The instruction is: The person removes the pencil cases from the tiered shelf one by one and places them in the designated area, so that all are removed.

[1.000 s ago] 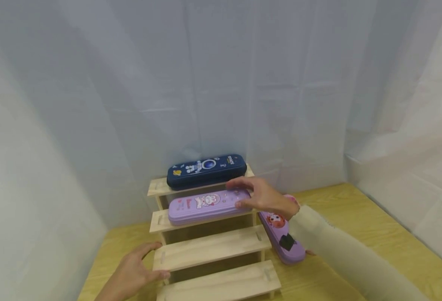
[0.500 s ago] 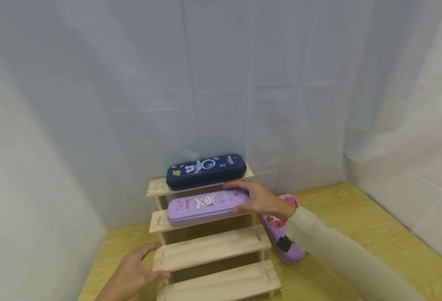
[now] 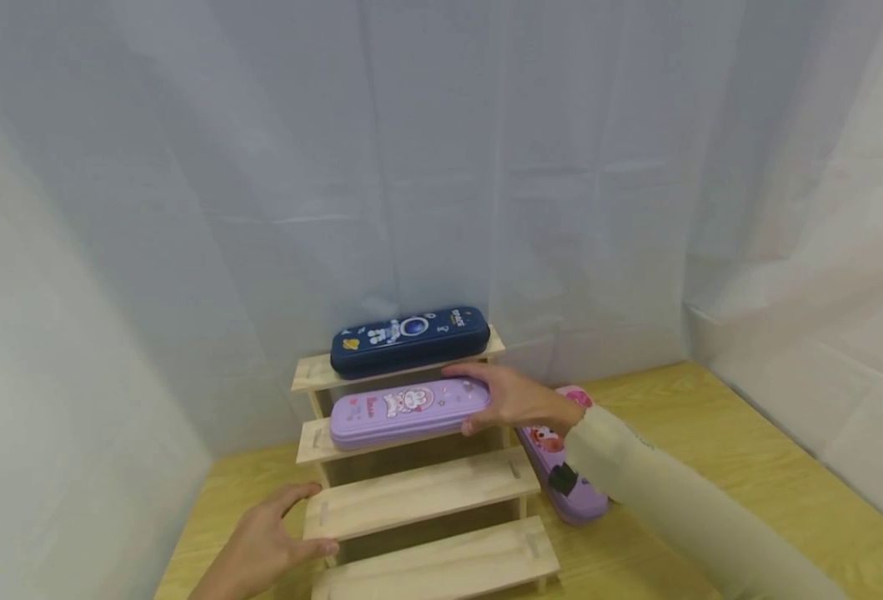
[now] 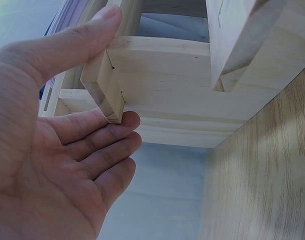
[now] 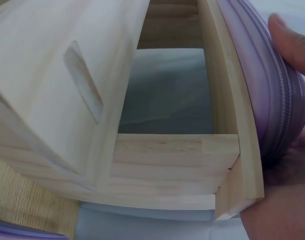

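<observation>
A stepped rack [image 3: 422,496] is standing on the counter [image 3: 681,425], rising toward a sheet [image 3: 441,167] behind. The back pencil case [image 3: 411,340] is lying along the top step. Before it, on the second step, the middle pencil case [image 3: 399,414] is lying, the right hand [image 3: 514,396] holding its right end. The side pencil case [image 3: 584,502] is resting right of the rack. The left hand [image 3: 261,537] is gripping the third step's left end.
</observation>
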`<state>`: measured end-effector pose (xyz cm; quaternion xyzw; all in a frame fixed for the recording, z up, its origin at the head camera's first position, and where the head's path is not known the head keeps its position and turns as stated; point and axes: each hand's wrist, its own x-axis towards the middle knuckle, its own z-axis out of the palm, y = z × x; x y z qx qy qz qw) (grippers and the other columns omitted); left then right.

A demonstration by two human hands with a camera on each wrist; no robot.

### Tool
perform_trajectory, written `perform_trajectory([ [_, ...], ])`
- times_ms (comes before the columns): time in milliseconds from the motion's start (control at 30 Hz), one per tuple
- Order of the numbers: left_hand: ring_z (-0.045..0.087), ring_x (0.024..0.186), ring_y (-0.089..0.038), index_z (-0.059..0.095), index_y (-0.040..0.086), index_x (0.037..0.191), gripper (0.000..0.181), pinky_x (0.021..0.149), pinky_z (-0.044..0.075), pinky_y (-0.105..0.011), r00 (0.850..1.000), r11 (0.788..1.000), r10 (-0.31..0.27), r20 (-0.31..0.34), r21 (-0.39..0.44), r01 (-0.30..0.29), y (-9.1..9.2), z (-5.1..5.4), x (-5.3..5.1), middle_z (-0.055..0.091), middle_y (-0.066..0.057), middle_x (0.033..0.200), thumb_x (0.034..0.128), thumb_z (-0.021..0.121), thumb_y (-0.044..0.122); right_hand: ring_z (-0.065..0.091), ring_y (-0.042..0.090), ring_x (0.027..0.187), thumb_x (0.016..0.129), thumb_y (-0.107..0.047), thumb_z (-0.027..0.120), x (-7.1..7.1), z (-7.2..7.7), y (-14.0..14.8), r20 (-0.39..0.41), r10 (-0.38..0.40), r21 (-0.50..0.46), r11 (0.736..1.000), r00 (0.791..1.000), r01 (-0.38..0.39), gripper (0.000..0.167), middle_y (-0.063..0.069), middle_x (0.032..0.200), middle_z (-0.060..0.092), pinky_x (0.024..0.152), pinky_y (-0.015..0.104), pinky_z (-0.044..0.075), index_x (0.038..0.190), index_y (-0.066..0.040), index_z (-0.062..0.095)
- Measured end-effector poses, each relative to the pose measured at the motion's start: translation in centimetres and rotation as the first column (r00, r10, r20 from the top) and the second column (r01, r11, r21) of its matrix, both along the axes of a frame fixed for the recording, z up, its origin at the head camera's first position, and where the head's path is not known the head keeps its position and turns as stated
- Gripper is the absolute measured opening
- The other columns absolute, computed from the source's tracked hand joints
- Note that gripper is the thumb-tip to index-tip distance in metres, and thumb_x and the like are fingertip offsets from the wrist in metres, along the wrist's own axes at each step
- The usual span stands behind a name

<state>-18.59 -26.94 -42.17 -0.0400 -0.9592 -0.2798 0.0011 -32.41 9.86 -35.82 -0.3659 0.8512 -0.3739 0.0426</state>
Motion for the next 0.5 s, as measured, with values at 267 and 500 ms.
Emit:
perform_trajectory([
  [267, 0.053, 0.134, -0.047, 0.058, 0.009, 0.139, 0.089, 0.107, 0.047, -0.063, 0.999, 1.0, -0.019, -0.03, -0.004, 0.019, -0.08, -0.06, -0.13, 0.059, -0.02, 0.145, 0.0687, 0.09, 0.052, 0.058, 0.019, 0.112, 0.068, -0.036, 0.09, -0.13, -0.09, -0.09, 0.019, -0.029, 0.024, 0.999, 0.999, 0.028, 0.093, 0.007, 0.142, 0.058, 0.099, 0.038, 0.048, 0.15, -0.026, 0.049],
  [500, 0.055, 0.133, -0.046, 0.059, 0.008, 0.139, 0.088, 0.107, 0.048, -0.063, 0.999, 1.0, -0.014, -0.03, -0.005, 0.013, -0.03, -0.03, -0.17, 0.06, -0.02, 0.144, 0.0681, 0.091, 0.05, 0.059, 0.018, 0.108, 0.067, -0.031, 0.09, 0.36, -0.1, -0.21, 0.01, -0.052, 0.01, 0.999, 0.999, 0.052, 0.085, 0.003, 0.137, 0.061, 0.094, 0.035, 0.049, 0.144, -0.027, 0.055],
])
